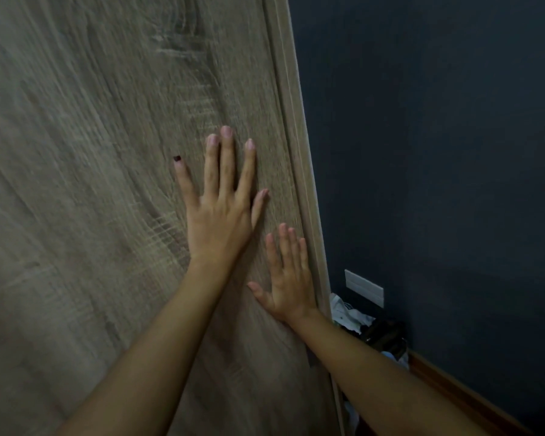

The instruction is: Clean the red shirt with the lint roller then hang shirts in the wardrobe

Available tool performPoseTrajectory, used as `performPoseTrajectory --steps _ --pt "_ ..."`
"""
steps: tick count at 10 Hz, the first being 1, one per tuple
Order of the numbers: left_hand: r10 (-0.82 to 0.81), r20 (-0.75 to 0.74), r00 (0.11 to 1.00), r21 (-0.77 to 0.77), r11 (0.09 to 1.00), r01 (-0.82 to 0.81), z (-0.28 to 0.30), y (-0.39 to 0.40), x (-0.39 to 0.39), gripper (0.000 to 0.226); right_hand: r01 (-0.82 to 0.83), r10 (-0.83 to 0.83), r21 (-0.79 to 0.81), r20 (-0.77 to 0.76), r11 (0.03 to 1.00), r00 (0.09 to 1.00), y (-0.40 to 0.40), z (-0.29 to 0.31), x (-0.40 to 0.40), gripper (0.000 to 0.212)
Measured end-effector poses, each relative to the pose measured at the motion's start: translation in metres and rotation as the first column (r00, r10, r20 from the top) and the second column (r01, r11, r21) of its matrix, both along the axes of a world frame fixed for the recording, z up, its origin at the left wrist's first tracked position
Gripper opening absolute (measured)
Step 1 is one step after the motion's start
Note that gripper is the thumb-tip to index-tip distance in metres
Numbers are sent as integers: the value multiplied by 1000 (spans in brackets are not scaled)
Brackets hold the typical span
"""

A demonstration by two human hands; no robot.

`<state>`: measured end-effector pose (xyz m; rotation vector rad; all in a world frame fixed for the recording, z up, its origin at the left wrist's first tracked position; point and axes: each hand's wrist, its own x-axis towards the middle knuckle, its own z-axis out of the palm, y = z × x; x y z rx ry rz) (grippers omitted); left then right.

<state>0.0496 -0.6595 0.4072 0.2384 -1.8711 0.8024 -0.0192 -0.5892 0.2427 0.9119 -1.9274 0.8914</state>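
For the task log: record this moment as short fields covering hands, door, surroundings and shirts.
left hand: left hand flat on the wardrobe door, fingers straight and spread
right hand: right hand flat on the same door, lower, beside the door's right edge
door: wood-grain panel, fills the left of the view
wall: dark blue wall to the right, with a white wall plate
floor corner: clutter by the wall, too dim to identify
shirts, lint roller: not in view

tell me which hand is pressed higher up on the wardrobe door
The left hand is higher on the wardrobe door, fingers spread flat. The right hand lies flat lower down, beside the door's right edge.
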Motion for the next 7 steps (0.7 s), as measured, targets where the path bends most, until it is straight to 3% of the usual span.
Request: performPoseTrajectory --steps 3,4,6,7 --pt "6 49 999 57 998 -8 2 4 3 60 17 -24 132 47 991 999 12 5 7 88" --pt "6 130 991 88 996 -17 6 8 11 61 7 -28 198 103 980 994 23 13 16 87" --pt "75 337 939 152 979 -133 -25 2 86 71 -68 -13 364 217 929 976 60 40 40 82" --pt "102 360 927 280 936 -212 -56 -6 139 65 -91 -21 432 247 898 969 78 50 54 80"
